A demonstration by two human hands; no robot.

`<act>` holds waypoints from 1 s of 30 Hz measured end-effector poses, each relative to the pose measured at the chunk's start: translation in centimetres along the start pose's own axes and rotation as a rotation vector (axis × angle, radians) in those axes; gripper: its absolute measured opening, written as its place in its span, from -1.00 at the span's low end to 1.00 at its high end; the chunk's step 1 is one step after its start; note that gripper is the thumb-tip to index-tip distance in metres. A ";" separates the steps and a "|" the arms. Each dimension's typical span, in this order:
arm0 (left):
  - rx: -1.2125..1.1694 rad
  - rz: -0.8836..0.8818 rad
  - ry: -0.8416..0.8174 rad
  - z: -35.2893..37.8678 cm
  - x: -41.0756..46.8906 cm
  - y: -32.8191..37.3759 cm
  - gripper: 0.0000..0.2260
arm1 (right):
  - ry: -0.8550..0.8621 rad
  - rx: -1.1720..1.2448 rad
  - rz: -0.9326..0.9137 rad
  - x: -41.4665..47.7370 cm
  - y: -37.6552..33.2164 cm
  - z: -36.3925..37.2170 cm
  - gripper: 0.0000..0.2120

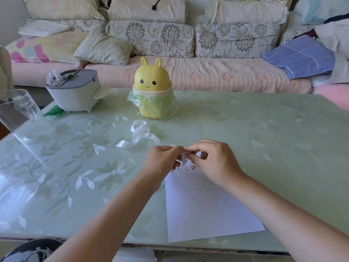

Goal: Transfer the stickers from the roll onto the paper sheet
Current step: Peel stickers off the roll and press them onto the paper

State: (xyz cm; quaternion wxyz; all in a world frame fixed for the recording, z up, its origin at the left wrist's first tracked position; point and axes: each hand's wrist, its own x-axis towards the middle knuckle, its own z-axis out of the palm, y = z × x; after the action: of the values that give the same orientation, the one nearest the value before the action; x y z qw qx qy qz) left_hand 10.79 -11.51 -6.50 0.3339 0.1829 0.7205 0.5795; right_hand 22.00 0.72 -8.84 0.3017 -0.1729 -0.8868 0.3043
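Nearest the camera, two bare forearms reach out over a pale green table [264, 129] whose glass top carries a white leaf-and-flower pattern. A white paper sheet [207, 210] lies flat on the table near its near edge, slightly right of centre, its far end passing under the hands. Small printed stickers [189, 167] already sit in a cluster on that far end of the sheet. Just above them, the left hand [164, 159] and the right hand [213, 161] meet, fingertips almost touching. Both are closed in a pinch on a short sticker strip [184, 156], a narrow white piece with little dark figures on it that hangs down between them toward the sheet. Whether a sticker is partly lifted from the strip is too small to tell. Farther out and a little to the left, a loose curl of white backing ribbon [138, 135] lies on the table, looped over itself. At the far left a clear plastic cup [20, 114] stands tilted near the table edge. Beyond the ribbon stands a yellow bunny-shaped bin [152, 86] with a green bag tucked under its lid, and to its left a white and grey appliance [74, 91]. Behind the table runs a sofa [188, 72] with floral cushions and a folded blue cloth [300, 57] at its right end.
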 end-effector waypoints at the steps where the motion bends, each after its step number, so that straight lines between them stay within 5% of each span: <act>1: -0.007 -0.013 0.006 0.2 0.0 0.1 -0.83 | 0.005 -0.026 -0.013 0.0 0.2 0.0 -0.86; 9: -0.021 -0.073 0.005 1.0 0.2 0.2 -0.84 | 0.059 -0.104 -0.087 0.0 0.9 0.0 -0.87; 16: 0.140 -0.019 0.052 0.7 1.6 -1.0 -0.77 | 0.013 0.075 0.096 0.5 0.9 -0.1 -0.84; 22: 0.932 0.214 0.228 -0.4 3.4 -2.8 -0.71 | -0.105 0.098 0.444 1.0 2.3 -0.8 -0.87; 26: 0.955 0.345 0.297 -0.6 3.9 -3.2 -0.76 | -0.198 0.159 0.593 0.8 3.1 -0.8 -0.92; 30: 0.961 0.735 0.259 -0.3 4.1 -3.6 -0.86 | -0.270 0.139 0.625 1.0 3.1 -1.1 -0.91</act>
State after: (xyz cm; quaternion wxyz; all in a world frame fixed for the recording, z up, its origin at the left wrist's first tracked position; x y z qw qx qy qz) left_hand 8.17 -10.00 -11.02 -0.0977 0.4772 0.8256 0.2847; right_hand 22.31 4.03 -9.73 0.0852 -0.3733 -0.8001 0.4619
